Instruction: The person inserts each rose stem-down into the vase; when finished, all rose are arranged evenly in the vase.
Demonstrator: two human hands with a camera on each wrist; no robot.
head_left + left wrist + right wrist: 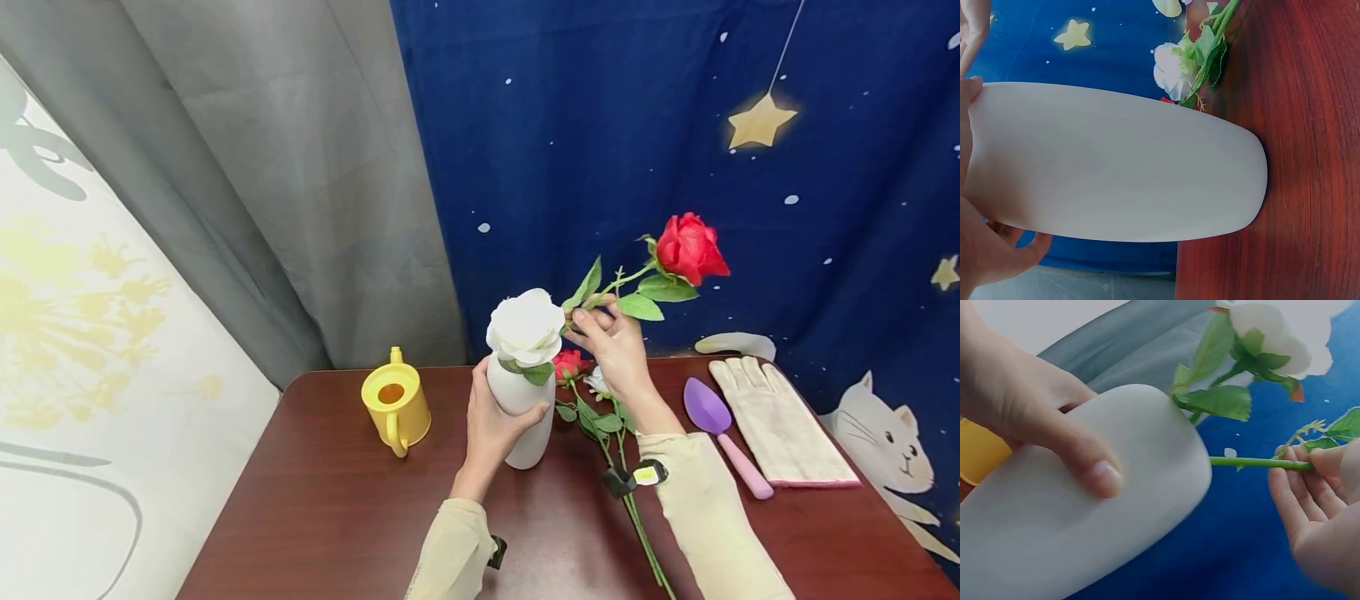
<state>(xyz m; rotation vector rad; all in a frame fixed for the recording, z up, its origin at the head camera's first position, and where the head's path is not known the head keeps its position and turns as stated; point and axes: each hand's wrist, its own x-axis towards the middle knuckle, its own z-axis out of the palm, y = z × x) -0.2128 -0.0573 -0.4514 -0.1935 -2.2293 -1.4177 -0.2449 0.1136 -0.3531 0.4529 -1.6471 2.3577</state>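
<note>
Gripping vase [522, 417] on brown table [330, 500], left hand [491, 429]; right hand [615, 346] pinching rose stem [611, 287]; starry backdrop [600, 125].

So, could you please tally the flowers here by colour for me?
Red: 2, the held red rose in the right hand and the lying red rose on the table.
White: 2, the white rose in the vase and the white bloom on the table.
Total: 4.
</note>
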